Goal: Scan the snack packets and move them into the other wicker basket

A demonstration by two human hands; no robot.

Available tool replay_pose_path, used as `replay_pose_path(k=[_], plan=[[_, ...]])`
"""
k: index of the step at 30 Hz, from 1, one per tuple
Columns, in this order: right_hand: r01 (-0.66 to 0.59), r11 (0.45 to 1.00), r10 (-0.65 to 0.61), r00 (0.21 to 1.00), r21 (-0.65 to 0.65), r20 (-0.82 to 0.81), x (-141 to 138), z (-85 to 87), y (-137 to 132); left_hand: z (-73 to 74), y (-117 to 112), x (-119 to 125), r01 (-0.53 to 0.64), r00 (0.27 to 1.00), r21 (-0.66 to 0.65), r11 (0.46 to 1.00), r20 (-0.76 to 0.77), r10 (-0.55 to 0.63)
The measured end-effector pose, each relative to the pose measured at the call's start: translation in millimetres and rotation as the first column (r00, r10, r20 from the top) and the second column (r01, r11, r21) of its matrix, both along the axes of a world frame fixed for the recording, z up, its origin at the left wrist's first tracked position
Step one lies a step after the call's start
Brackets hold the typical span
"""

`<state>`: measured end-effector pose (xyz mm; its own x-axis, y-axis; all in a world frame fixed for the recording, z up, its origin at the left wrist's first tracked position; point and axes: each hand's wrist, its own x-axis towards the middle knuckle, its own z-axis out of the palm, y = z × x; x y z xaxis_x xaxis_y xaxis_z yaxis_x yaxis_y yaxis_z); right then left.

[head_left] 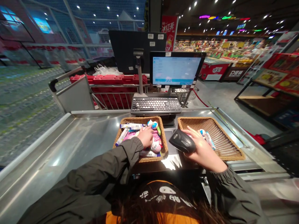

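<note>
My left hand reaches into the left wicker basket, its fingers curled down among several small packaged items, pink and white ones among them. Whether it grips one of them is hidden. My right hand is closed around a black handheld barcode scanner, held between the two baskets at the near left corner of the right wicker basket. A small white and blue packet lies in the right basket just past my right hand.
A black keyboard and a lit touchscreen stand behind the baskets on the steel checkout counter. A second dark monitor faces away. Red shopping baskets and a metal cart sit behind the counter. Store aisles lie to the right.
</note>
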<state>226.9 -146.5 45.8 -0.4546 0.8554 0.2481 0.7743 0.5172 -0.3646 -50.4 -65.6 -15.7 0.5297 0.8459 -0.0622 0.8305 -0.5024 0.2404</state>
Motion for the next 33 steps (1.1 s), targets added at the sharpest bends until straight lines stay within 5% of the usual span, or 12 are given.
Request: replay_pose_path(k=[3,8,14,24,33], plan=[[0.027,0.999,-0.027,1.000,0.044,0.000,15,-4.5,0,4.6,-5,3,-0.017,1.000,0.091,0.996,-0.022,0.019],[0.203,0.971,-0.188,0.974,0.126,-0.123,59,-3.4,-10,32.9,2,20,0.098,0.995,0.150,0.984,0.020,-0.102],[0.431,0.886,-0.399,0.897,0.174,-0.191,114,4.5,-30,46.9,27,91,0.320,0.938,0.166,0.933,0.079,-0.336],[0.570,0.819,-0.545,0.811,0.073,-0.214,163,-19.5,-51,0.5,76,226,0.514,0.856,0.022,0.857,-0.078,-0.512],[0.598,0.801,-0.577,0.780,0.017,-0.242,195,-27.7,-43,-36.7,124,291,0.460,0.841,-0.160,0.873,-0.238,-0.487]])
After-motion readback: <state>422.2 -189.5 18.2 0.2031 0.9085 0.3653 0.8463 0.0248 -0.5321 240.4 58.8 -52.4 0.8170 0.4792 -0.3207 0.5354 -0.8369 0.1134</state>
